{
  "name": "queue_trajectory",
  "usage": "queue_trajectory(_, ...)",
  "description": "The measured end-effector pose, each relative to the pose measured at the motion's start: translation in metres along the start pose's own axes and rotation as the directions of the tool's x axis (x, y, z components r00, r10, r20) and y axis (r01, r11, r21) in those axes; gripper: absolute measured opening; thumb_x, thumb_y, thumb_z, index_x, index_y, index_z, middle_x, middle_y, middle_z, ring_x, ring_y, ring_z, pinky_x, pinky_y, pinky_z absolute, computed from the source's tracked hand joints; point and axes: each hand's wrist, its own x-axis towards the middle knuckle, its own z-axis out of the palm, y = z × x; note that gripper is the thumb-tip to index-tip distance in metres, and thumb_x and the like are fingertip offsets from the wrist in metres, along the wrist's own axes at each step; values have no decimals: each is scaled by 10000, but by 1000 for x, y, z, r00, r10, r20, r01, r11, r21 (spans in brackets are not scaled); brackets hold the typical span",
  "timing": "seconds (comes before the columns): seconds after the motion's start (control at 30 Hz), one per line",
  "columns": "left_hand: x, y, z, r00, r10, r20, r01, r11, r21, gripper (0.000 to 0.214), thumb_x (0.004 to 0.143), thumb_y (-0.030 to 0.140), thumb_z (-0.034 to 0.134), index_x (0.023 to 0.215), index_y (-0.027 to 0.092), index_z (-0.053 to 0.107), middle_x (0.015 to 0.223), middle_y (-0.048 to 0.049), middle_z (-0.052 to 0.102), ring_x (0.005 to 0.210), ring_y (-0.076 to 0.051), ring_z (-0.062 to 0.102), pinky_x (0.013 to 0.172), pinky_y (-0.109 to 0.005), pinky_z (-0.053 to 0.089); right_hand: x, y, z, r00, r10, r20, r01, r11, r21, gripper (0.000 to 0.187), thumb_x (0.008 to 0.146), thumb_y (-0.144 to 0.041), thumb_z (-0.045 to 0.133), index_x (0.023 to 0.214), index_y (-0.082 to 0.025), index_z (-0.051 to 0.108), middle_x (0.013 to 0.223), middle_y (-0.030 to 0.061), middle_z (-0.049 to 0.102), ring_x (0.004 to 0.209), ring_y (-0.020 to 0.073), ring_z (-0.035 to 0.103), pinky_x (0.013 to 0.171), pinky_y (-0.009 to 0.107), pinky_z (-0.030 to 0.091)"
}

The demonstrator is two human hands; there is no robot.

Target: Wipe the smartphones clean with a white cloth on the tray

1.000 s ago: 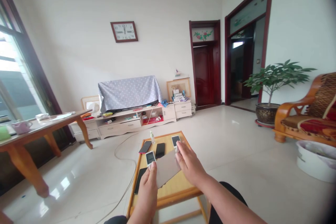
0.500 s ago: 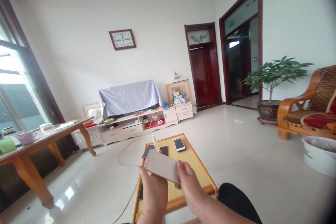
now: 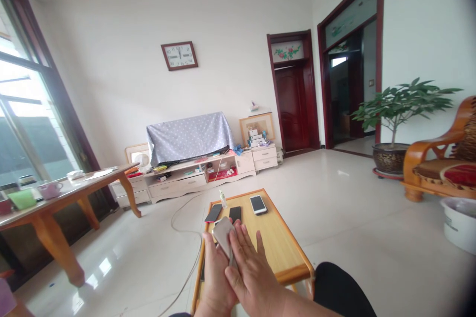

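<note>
A gold-coloured smartphone [image 3: 222, 233] rests in my left hand [image 3: 213, 277], which is closed around it from below and the left. Against the phone's right side lies my right hand [image 3: 256, 270], its fingers stretched out and apart, hiding much of the phone. Both hands are over the near part of a small wooden table [image 3: 284, 252]. Beyond them on the tabletop are a white phone [image 3: 258, 204], a black phone [image 3: 235, 214], a dark phone with a red edge [image 3: 213, 213] and a small clear bottle [image 3: 223, 199].
A cable [image 3: 182, 230] runs over the floor left of the table. At far left stands a larger table [image 3: 107, 178] with cups. A low cabinet [image 3: 178, 188] lines the back wall. On the right are a potted plant [image 3: 390, 158], a wooden armchair [image 3: 416, 158] and a white bucket [image 3: 461, 228].
My right hand has let go of the phone's right end and now lies flat along it. The phone has turned and tilted within my left hand. The view has shifted slightly left.
</note>
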Motion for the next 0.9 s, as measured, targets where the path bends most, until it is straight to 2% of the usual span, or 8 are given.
queue_trajectory(0.17,-7,-13,8,987,-51,150,42,997,62,636,948,647,407,1493,322,432,1582,-11,409,1509,-234,261,1259,-413,151,31,-5,-18,977,204,69,-214,953,214,687,1029,-544,341,1599,-280,63,1653,16,46,1529,280,-6,1225,592,-38)
queue_trajectory(0.27,-9,-18,12,995,-38,91,23,986,165,647,949,632,420,1503,296,419,1598,-25,381,1506,-244,270,1254,-409,162,39,-5,-16,932,334,140,-361,828,429,721,1010,-600,363,1601,-255,135,1660,24,89,1532,245,-11,1240,535,-30)
queue_trajectory(0.37,-10,-22,7,995,61,-85,-26,929,370,626,911,515,595,1463,241,484,1580,-62,409,1504,-271,267,1244,-398,188,37,-6,-5,881,446,157,-432,623,652,737,986,-614,422,1582,-215,256,1636,78,249,1522,240,171,1248,475,143)
queue_trajectory(0.5,-7,-18,-5,987,128,-97,-64,869,491,507,852,279,717,1347,278,606,1537,-39,475,1494,-249,297,1230,-365,212,30,2,1,811,585,21,-319,411,854,549,946,-551,541,1377,-209,561,1432,109,565,1350,248,499,1159,408,363)
queue_trajectory(0.63,-3,-7,-12,997,5,-78,24,930,367,428,850,253,719,1274,244,657,1337,-82,662,1312,-271,555,1100,-362,412,32,25,-8,717,696,36,-251,211,945,441,842,-490,695,1186,-215,667,1147,87,720,1055,261,670,953,393,515)
queue_trajectory(0.73,-6,-5,-13,971,-228,-76,240,936,256,428,873,430,682,1233,200,672,1162,-119,740,1146,-317,666,943,-416,527,35,38,-17,649,756,90,-218,72,973,500,781,-515,752,1165,-209,658,982,65,738,871,244,688,784,363,548)
queue_trajectory(0.8,-11,-10,-12,919,-394,-13,391,909,147,536,877,557,624,1231,156,665,1135,-162,739,1117,-351,675,907,-460,544,35,41,-20,620,781,76,-198,61,978,498,770,-539,762,1127,-208,657,941,54,732,852,238,683,760,349,543)
queue_trajectory(0.9,-17,-21,-11,878,-462,121,464,886,16,630,899,609,553,1261,100,633,1234,-218,686,1171,-368,644,976,-492,511,34,42,-23,625,781,-20,-199,184,963,462,802,-569,728,1075,-204,660,966,60,733,891,243,682,792,348,536)
